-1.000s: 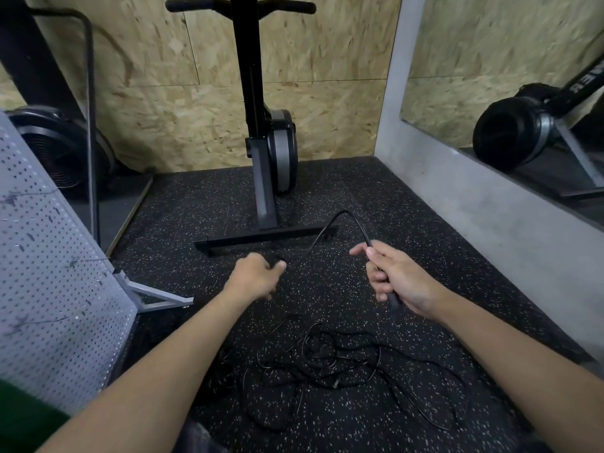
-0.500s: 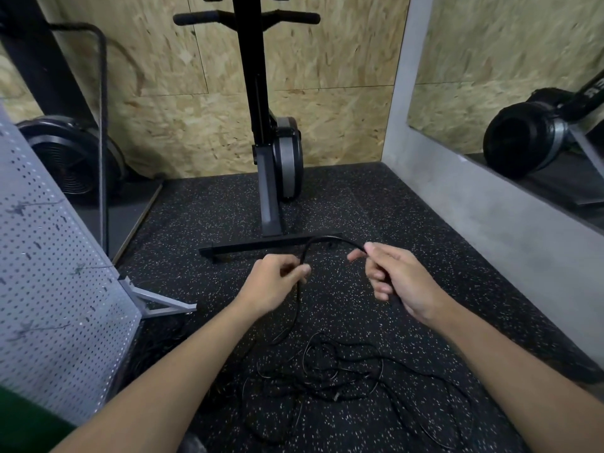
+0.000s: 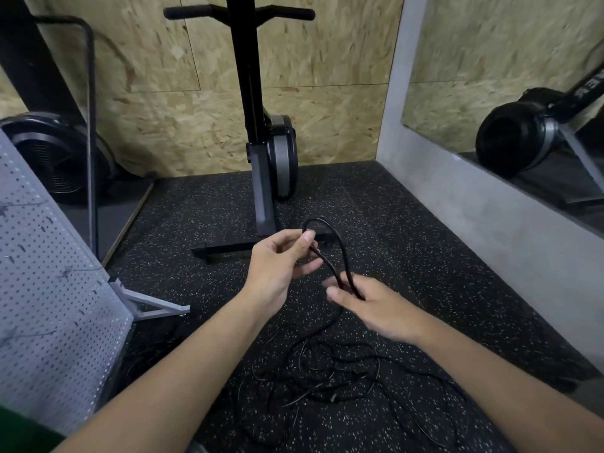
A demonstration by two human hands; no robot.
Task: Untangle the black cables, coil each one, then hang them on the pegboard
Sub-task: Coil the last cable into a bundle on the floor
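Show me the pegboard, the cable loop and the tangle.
pegboard (image 3: 49,289): head view, its perforated face.
cable loop (image 3: 317,220): head view, top of the arc.
tangle (image 3: 327,377): head view, middle of the pile.

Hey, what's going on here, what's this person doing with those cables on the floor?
A person is forming a loop in one black cable. The left hand pinches it near the top of the loop, and the right hand grips the strands lower down. The other cables lie in a tangle on the speckled floor beneath the hands. No cable shows on the pegboard to the left.
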